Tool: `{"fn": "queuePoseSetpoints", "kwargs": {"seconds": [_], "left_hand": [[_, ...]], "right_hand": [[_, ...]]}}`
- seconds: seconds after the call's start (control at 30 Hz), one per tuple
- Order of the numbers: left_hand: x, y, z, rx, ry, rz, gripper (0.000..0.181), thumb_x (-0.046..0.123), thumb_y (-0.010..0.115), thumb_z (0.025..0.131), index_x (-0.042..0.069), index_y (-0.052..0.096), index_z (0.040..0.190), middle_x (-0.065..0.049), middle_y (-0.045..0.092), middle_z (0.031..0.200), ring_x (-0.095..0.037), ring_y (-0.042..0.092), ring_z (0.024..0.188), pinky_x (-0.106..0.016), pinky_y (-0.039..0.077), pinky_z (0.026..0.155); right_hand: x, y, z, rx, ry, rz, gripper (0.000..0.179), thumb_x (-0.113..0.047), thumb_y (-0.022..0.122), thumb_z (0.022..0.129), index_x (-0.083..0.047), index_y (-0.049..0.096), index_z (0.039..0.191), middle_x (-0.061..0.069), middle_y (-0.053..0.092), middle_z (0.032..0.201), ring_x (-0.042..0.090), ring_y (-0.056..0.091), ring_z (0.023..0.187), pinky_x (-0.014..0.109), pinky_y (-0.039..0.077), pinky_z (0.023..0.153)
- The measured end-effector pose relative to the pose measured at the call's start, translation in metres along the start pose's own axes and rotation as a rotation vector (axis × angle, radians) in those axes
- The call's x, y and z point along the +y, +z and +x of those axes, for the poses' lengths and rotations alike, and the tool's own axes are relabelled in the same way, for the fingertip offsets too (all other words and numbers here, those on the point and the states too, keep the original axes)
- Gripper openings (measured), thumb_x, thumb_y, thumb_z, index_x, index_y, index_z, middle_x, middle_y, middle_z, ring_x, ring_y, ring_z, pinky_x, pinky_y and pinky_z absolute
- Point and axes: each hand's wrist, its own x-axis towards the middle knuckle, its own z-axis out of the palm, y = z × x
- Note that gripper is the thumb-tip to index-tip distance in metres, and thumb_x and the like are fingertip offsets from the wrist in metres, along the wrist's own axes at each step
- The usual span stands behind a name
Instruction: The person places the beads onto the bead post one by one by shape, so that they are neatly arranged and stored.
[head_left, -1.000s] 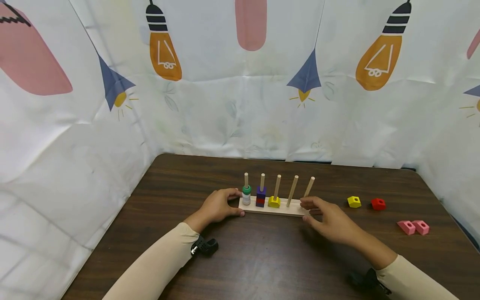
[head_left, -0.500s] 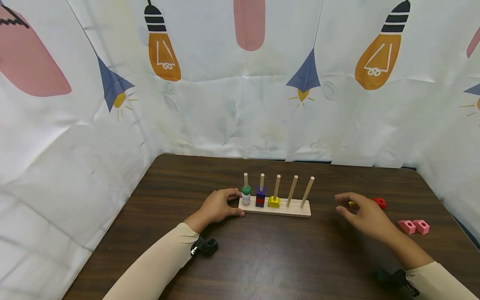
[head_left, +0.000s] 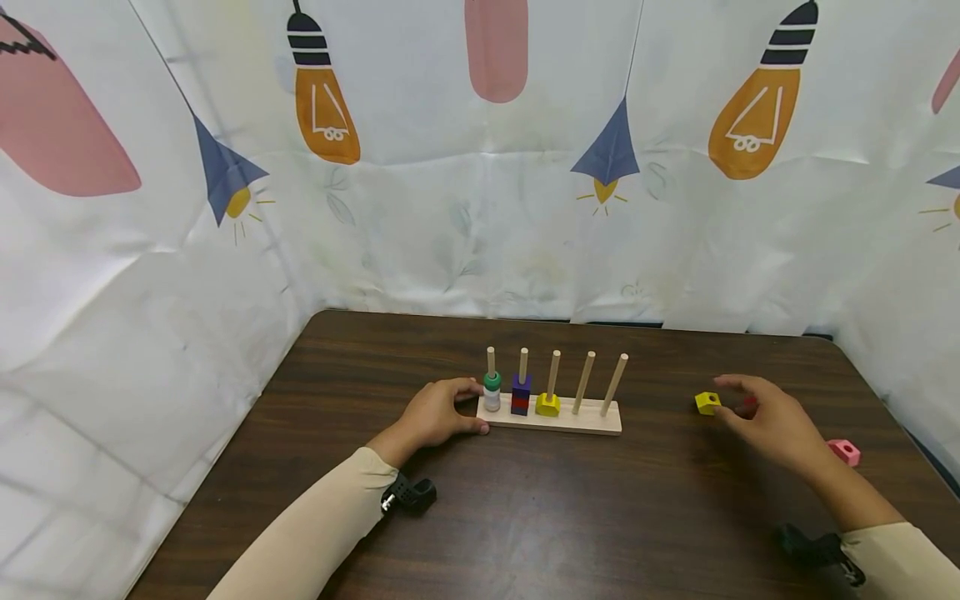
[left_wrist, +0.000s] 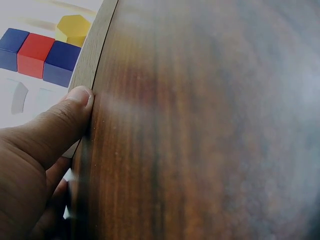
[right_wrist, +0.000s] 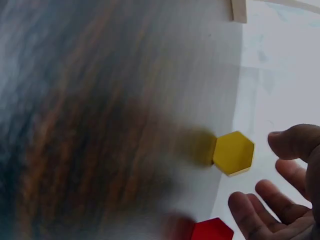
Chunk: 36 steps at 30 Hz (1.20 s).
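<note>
My left hand (head_left: 431, 414) grips the left end of a wooden peg stacker (head_left: 577, 423), thumb along its front edge, as the left wrist view also shows. Its first peg carries a green ring (head_left: 492, 382) above white pieces. On the second, a red block (left_wrist: 35, 55) sits between two blue ones; the third holds a yellow block (head_left: 548, 406). Two pegs on the right are bare. My right hand (head_left: 783, 429) hovers with parted fingers and nothing in them, beside a loose yellow hexagonal block (right_wrist: 233, 153). A red block (right_wrist: 213, 231) lies close by, mostly hidden behind the hand in the head view.
A pink block (head_left: 845, 452) lies right of the right hand, partly covered by the wrist. The dark wood table (head_left: 555, 517) is bounded at the back and sides by a white printed curtain (head_left: 450, 233).
My right hand has left the stacker's right end and moved right, past the loose yellow block to the red one. It now covers one of two pink blocks. The left hand stays put.
</note>
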Motion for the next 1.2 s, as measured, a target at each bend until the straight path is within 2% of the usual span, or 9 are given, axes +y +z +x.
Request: {"fn": "queuePoseSetpoints", "kwargs": {"seconds": [0.13, 0.27, 0.4, 0.73, 1.0, 1.2], "left_hand": [[0.000, 0.001, 0.000, -0.001, -0.004, -0.002, 0.062, 0.042, 0.091, 0.077, 0.023, 0.070, 0.132, -0.003, 0.062, 0.142, -0.033, 0.044, 0.142, -0.055, 0.032, 0.116], [0.000, 0.001, 0.000, 0.001, 0.000, 0.000, 0.061, 0.042, 0.091, 0.077, 0.023, 0.070, 0.131, -0.003, 0.063, 0.140, -0.034, 0.044, 0.142, -0.056, 0.031, 0.116], [0.001, 0.001, -0.001, 0.002, -0.003, -0.001, 0.061, 0.042, 0.091, 0.077, 0.024, 0.070, 0.131, -0.002, 0.062, 0.141, -0.033, 0.044, 0.142, -0.056, 0.030, 0.116], [-0.001, 0.002, 0.000, 0.010, -0.002, 0.001, 0.059, 0.041, 0.092, 0.076, 0.025, 0.071, 0.129, -0.001, 0.062, 0.141, -0.030, 0.046, 0.141, -0.055, 0.030, 0.117], [-0.001, 0.001, 0.000, -0.001, 0.005, -0.009, 0.060, 0.041, 0.091, 0.076, 0.024, 0.070, 0.130, -0.002, 0.064, 0.138, -0.031, 0.046, 0.140, -0.053, 0.035, 0.115], [0.001, 0.000, -0.001, -0.006, 0.003, -0.018, 0.060, 0.040, 0.092, 0.076, 0.024, 0.070, 0.130, -0.001, 0.066, 0.136, -0.030, 0.047, 0.140, -0.051, 0.035, 0.115]], "right_hand": [[0.006, 0.002, 0.003, -0.058, 0.010, -0.018, 0.049, -0.019, 0.076, 0.094, 0.002, 0.059, 0.135, 0.032, 0.057, 0.130, 0.045, 0.064, 0.102, 0.059, 0.055, 0.075], [0.009, 0.006, 0.006, -0.064, -0.007, -0.036, 0.044, -0.015, 0.075, 0.093, 0.002, 0.062, 0.132, 0.027, 0.064, 0.120, 0.037, 0.065, 0.096, 0.054, 0.056, 0.073], [0.010, 0.008, 0.007, -0.066, -0.003, -0.044, 0.039, -0.013, 0.075, 0.093, 0.002, 0.064, 0.127, 0.026, 0.067, 0.114, 0.037, 0.066, 0.093, 0.054, 0.055, 0.072], [0.007, 0.012, 0.013, -0.062, 0.022, -0.041, 0.031, -0.010, 0.073, 0.093, 0.000, 0.064, 0.121, 0.025, 0.070, 0.111, 0.043, 0.067, 0.099, 0.061, 0.053, 0.080], [0.001, 0.012, 0.018, -0.063, 0.009, -0.007, 0.029, -0.010, 0.073, 0.094, 0.001, 0.064, 0.120, 0.020, 0.070, 0.109, 0.038, 0.069, 0.097, 0.057, 0.056, 0.080], [-0.014, 0.007, 0.022, -0.043, -0.023, 0.014, 0.030, -0.009, 0.071, 0.095, 0.000, 0.063, 0.122, 0.018, 0.069, 0.111, 0.036, 0.068, 0.098, 0.055, 0.057, 0.081]]}}
